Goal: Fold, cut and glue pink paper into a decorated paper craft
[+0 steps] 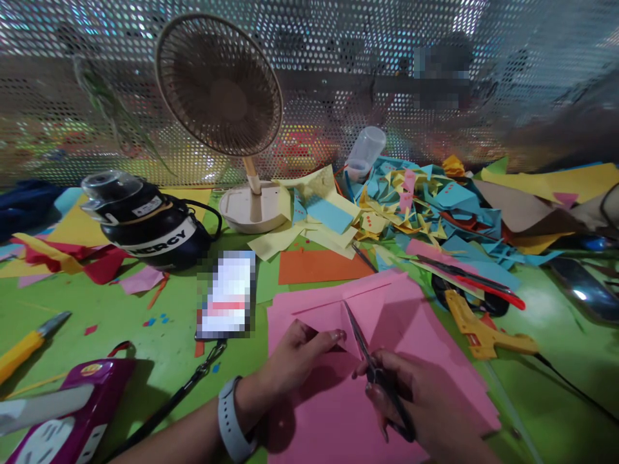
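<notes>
A stack of pink paper (333,419) lies on the green table. Over it, my left hand (300,354) pinches a piece of pink paper (351,341) between thumb and fingers. My right hand (406,393) is wrapped round the dark handles of a pair of scissors (358,332). The blades point up and away, beside the pinched paper and near my left fingertips. Whether the blades touch the paper is hard to tell.
Behind the stack are an orange sheet (309,266), a fan (254,206) and a heap of paper scraps (459,200). A yellow glue gun (476,328) lies right; a phone (227,296), a black jar (159,232) and a purple tool (91,393) are left.
</notes>
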A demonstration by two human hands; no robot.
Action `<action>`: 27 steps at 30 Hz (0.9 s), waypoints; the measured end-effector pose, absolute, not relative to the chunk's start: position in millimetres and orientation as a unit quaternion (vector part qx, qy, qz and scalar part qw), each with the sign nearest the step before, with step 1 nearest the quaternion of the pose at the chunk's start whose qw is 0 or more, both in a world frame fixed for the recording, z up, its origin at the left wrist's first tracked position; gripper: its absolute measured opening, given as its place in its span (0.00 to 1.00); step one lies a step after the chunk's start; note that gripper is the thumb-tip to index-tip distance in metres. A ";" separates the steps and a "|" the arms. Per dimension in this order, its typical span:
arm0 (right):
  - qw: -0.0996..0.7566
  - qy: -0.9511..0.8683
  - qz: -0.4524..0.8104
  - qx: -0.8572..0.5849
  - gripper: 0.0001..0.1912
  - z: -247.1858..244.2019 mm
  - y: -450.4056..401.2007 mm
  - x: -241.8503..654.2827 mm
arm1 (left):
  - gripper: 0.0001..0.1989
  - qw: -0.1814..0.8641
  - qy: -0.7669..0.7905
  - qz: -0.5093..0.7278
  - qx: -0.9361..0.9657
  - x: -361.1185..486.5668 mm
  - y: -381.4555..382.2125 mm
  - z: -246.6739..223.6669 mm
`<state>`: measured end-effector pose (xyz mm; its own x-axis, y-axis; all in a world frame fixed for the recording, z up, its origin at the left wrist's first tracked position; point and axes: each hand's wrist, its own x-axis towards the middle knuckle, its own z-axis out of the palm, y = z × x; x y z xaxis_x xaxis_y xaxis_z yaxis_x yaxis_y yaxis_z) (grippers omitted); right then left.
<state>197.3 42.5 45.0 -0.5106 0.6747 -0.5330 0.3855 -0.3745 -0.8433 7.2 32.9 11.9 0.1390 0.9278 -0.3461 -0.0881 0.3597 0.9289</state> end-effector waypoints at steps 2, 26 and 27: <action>0.106 -0.551 0.671 -0.485 0.20 46.2 42.9 197.1 | 0.24 0.633 0.530 0.398 0.400 7.3 32.6 12.5; 0.065 -0.560 0.667 -0.487 0.23 59.7 43.8 201.9 | 0.16 0.616 0.565 0.452 0.311 10.6 32.5 8.7; 0.056 -0.565 0.666 -0.484 0.23 59.6 43.1 206.4 | 0.15 0.604 0.571 0.474 0.291 10.5 33.9 8.0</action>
<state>206.4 43.1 59.6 -0.5252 0.6209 -0.5820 0.4725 -0.3561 -0.8062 10.5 33.9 8.0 -0.1013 0.9052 -0.4128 -0.2395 0.3806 0.8932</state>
